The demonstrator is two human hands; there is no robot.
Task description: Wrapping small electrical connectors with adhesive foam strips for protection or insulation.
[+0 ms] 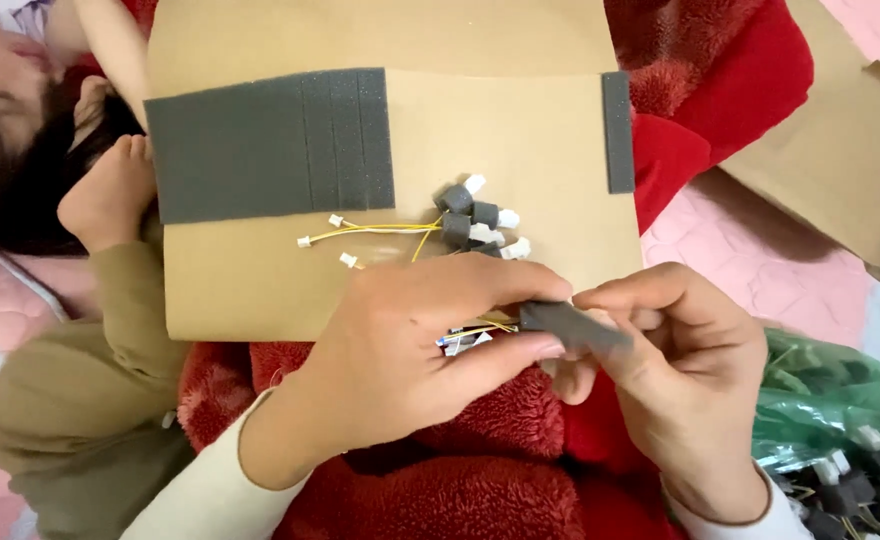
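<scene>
Left hand (415,350): pinching yellow wires with a small connector (465,338); the palm hides most of it.
Foam strip (572,326): dark grey, held between both hands' fingertips.
Right hand (685,370): thumb and forefinger closed on the strip's right end.
Wrapped pieces (475,222): beyond the hands, on cardboard (520,130).
Green bag (840,400): right of the right hand, cut off; contents unclear.

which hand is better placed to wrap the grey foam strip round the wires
Likely the right hand: it pinches the free end of the foam strip and has room to turn it. The left hand is busy pinning the small wires and the strip's other end.
</scene>
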